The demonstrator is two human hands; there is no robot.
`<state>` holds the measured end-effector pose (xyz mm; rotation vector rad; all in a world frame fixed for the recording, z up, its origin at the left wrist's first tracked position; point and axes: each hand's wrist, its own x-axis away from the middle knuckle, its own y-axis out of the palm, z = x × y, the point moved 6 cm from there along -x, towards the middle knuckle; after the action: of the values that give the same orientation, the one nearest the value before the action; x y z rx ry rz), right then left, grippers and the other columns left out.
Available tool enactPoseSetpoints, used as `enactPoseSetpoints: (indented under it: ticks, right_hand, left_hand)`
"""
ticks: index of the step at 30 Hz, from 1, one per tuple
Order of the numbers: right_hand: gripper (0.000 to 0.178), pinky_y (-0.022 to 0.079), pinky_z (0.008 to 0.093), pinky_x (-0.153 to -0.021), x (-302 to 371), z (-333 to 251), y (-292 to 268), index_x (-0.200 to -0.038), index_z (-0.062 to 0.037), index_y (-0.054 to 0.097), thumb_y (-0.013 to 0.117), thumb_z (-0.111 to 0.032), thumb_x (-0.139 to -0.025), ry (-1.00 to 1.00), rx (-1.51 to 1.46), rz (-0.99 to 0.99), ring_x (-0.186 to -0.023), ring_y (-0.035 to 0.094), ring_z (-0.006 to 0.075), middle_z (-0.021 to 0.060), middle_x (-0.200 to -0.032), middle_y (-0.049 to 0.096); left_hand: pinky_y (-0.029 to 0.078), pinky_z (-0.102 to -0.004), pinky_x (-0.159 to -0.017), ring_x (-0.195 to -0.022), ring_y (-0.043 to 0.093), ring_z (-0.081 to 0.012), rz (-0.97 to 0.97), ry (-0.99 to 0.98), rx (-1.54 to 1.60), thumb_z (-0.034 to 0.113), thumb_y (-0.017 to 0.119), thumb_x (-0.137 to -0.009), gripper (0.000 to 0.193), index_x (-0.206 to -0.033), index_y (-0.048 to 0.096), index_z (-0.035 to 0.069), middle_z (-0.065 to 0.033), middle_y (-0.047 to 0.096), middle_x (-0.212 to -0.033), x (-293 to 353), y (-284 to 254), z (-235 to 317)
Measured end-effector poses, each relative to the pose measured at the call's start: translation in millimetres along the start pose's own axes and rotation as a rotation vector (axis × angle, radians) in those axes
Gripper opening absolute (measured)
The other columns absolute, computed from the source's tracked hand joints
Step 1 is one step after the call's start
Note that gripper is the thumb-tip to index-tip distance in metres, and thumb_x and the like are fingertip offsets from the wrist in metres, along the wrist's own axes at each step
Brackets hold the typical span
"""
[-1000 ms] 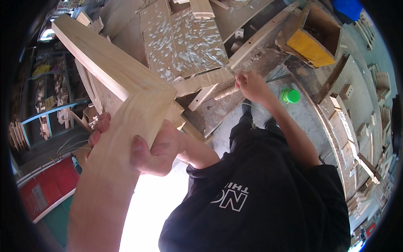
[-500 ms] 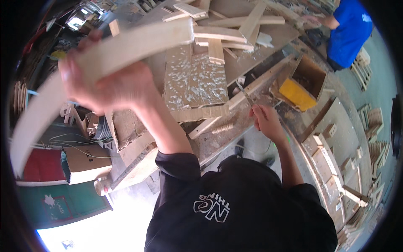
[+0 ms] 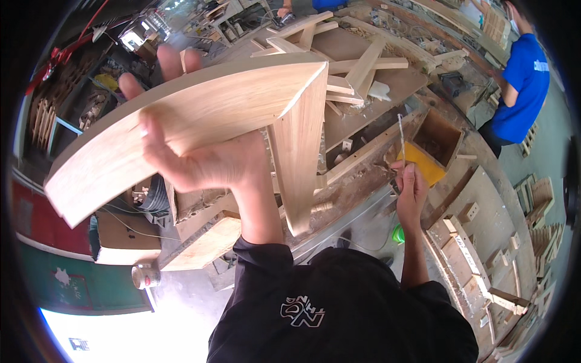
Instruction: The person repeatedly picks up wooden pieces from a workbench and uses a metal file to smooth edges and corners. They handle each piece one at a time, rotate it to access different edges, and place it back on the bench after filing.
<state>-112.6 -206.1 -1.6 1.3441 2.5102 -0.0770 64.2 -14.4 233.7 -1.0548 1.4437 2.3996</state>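
My left hand (image 3: 203,163) grips a curved wooden piece (image 3: 200,100) and holds it up above the bench, thumb on the near face and fingers behind. A straight, tapering wooden piece (image 3: 298,145) meets its right end at an angle and points down toward me. White, glue-like stuff lines the slanted seam between them. Lower on the right, my right hand (image 3: 411,187) is closed around a thin stick (image 3: 402,136) that stands nearly upright, its upper part whitish. Just behind that hand is a wooden box with a yellow front (image 3: 425,164).
Loose wooden slats (image 3: 366,66) lie heaped on the bench's far side. A board with wooden blocks (image 3: 469,212) is at right. A cardboard box (image 3: 127,242) and a can (image 3: 145,276) are at lower left. A co-worker in a blue shirt (image 3: 526,85) stands far right.
My left hand has swung the curved piece rightward and turned it, so the joined straight piece now shows. My right hand has shifted right, its stick tipped more upright.
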Motion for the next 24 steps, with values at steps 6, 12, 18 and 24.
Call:
enactPoseSetpoints:
  ticks: [6, 12, 18, 24]
  right_hand:
    - [0.019, 0.035, 0.0282, -0.057, 14, -53, 32, -0.091, 0.0027, 0.064, 0.059, -0.016, -0.091, -0.405, -0.036, -0.091, -0.06, 0.043, 0.0143, 0.0034, -0.063, 0.05]
    - [0.016, 0.037, 0.0353, -0.068, 8, -96, 77, -0.085, 0.0009, 0.065, 0.069, -0.013, -0.079, -0.732, 0.043, -0.186, -0.064, 0.049, 0.0236, 0.0062, -0.065, 0.057]
    - [0.017, 0.034, 0.0353, -0.067, 11, -93, 98, -0.084, -0.0015, 0.067, 0.07, -0.017, -0.08, -0.77, 0.052, -0.219, -0.063, 0.047, 0.0214, 0.0036, -0.062, 0.055]
    - [0.027, 0.033, 0.0349, -0.067, 6, -79, 114, -0.08, 0.0036, 0.064, 0.061, -0.021, -0.09, -0.75, 0.033, -0.285, -0.058, 0.044, 0.0209, 0.0068, -0.061, 0.052]
  left_hand:
    - [0.057, -0.0423, -0.08, -0.084, 0.066, -0.0262, -0.04, 0.272, -0.221, 0.027, 0.063, -0.083, 0.036, -0.111, 0.057, 0.006, -0.0146, 0.064, -0.097, 7, 0, 29]
    - [0.06, -0.0427, -0.07, -0.077, 0.067, -0.0257, -0.027, 0.314, -0.352, 0.022, 0.062, -0.086, 0.032, -0.104, 0.057, -0.004, -0.0182, 0.063, -0.092, 19, 1, 34]
    - [0.063, -0.043, -0.071, -0.083, 0.067, -0.0276, -0.18, 0.685, -0.702, 0.028, 0.06, -0.09, 0.043, -0.111, 0.053, -0.009, -0.0215, 0.06, -0.095, 21, -16, 54]
    - [0.064, -0.0408, -0.073, -0.088, 0.067, -0.0294, -0.468, 1.153, -1.099, 0.013, 0.063, -0.088, 0.043, -0.126, 0.047, 0.001, -0.0198, 0.053, -0.118, 37, -16, 55]
